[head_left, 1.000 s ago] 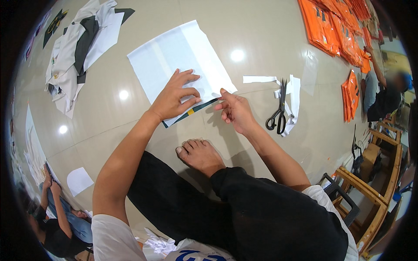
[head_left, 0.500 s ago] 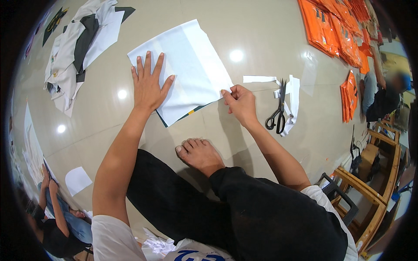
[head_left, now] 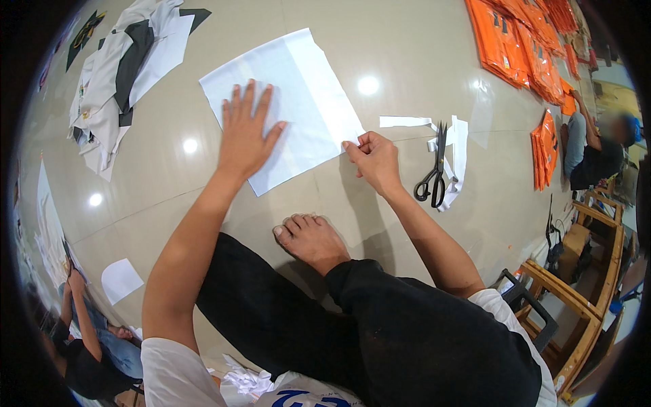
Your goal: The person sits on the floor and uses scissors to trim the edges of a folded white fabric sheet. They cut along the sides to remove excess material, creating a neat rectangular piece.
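Note:
A white piece of fabric [head_left: 308, 81] lies spread on the tiled floor in front of me. My left hand [head_left: 247, 136] rests flat on its left part, palm down with the fingers spread. At the fabric's near right corner, my right hand [head_left: 373, 159] pinches the edge between thumb and fingers. Black scissors [head_left: 436, 169] lie to the right of that hand. They are on top of white fabric strips [head_left: 459, 136].
Orange garments in clear bags [head_left: 502, 51] are stacked at the far right. White and dark fabric [head_left: 112, 74] is heaped far left. One person cuts cloth at the left; another sits by the orange bags. A wooden frame [head_left: 563, 288] stands at the right.
My left hand has slid to the right across the fabric. The dark green and yellow edge that showed under the fabric's near side is now out of sight. My right hand stays at the corner.

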Motion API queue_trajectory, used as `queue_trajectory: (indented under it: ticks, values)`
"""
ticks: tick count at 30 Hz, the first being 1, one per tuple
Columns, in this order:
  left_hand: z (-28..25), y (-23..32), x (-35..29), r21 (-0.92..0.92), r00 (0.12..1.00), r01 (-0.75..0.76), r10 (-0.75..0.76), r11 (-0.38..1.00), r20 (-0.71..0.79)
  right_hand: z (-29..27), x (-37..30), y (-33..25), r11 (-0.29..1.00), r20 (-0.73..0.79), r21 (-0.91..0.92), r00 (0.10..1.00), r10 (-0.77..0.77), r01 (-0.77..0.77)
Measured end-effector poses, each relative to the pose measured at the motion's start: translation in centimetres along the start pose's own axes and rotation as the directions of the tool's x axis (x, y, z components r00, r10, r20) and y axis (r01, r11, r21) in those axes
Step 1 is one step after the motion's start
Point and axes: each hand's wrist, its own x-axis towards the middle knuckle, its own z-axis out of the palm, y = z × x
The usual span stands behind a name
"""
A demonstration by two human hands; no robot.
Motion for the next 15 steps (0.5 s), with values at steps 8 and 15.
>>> queue_trajectory:
  ticks: [8,15]
  values:
    - [0.8,4.8,-0.7,0.001,0.993,-0.075,0.075,0.997,0.096,-0.2,0.2,0.5,1.000,0.008,0.022,1.000,-0.007,0.007]
    - [1.0,5.0,-0.7,-0.014,0.989,-0.113,0.113,0.994,0.092,-0.1,0.5,1.6,0.986,-0.039,-0.145,0.995,-0.089,0.082]
